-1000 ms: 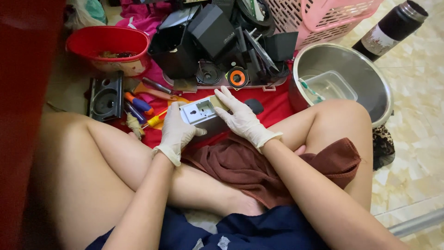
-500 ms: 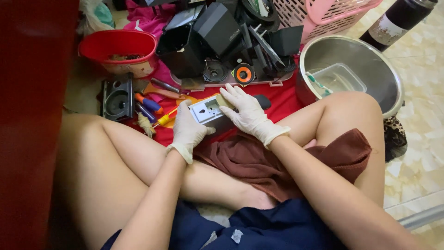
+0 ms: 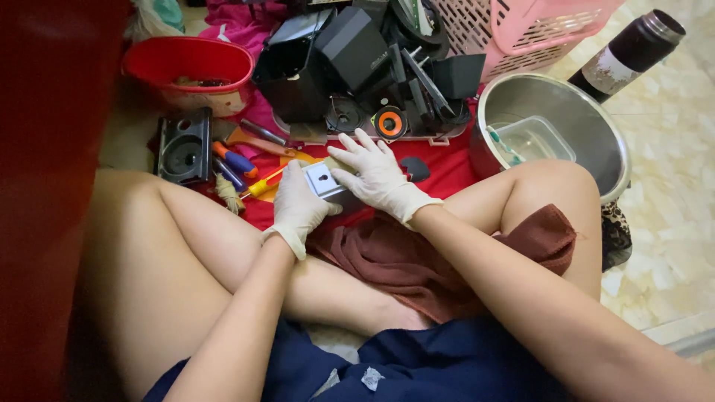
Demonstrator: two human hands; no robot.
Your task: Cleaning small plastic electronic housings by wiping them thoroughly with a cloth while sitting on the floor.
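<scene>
At the upper left of the frame a red bowl (image 3: 190,71) sits on the floor, and just below it a small black speaker box (image 3: 182,147) lies face up on the red cloth (image 3: 447,167). Beside the speaker, toward the middle, a few screwdrivers (image 3: 237,160) with orange, blue and yellow handles lie in a loose bunch. At the centre, the left hand (image 3: 298,205), in a pale glove, curls around the near left edge of a small flat white and grey device (image 3: 323,179), thumb resting on its side. The right hand (image 3: 376,175), also gloved, lies over the device's right half with the fingers spread and pressed flat on it. The device sits low over the red cloth, just ahead of the person's crossed legs. Above the hands a heap of black plastic parts (image 3: 357,67) rises, with an orange-ringed round piece (image 3: 389,123) at its foot. Farther right stands a steel pot (image 3: 566,112), a pink basket (image 3: 521,30) behind it, and a dark flask (image 3: 625,56) at the upper right.
</scene>
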